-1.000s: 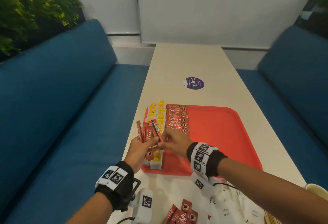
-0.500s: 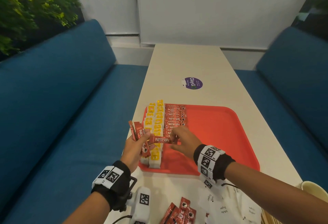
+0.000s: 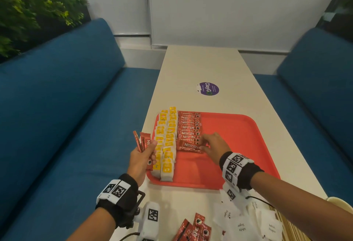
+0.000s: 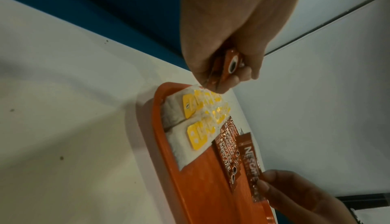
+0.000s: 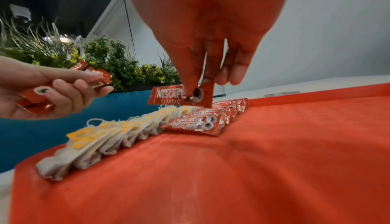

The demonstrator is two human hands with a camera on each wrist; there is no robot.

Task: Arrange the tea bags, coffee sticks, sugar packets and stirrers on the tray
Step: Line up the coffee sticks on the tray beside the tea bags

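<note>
You pinch one coffee stick (image 5: 179,96) by its cup-printed end between thumb and fingertip of your right hand (image 3: 214,146), and it hangs just above the near end of the coffee row (image 3: 189,126), not yet lying flat. That row runs from the tray's far edge toward you, just beside the two lines of tea bags (image 3: 166,141) along the tray's left edge. Lower the stick level, long side parallel to the one below it, lapping it a little as the others lap, with the cup print on the same side. Let go only once it rests, since these light foil sachets probably slide.

Your left hand (image 3: 142,157) is curled round a small bundle of spare sticks (image 3: 143,142), over the tray's left edge; keep it clear of the tea bags so their tags stay in line.

The red tray (image 3: 238,145) is bare to the right, room for the sugar packets (image 3: 248,223) near the tabletop's near edge.
</note>
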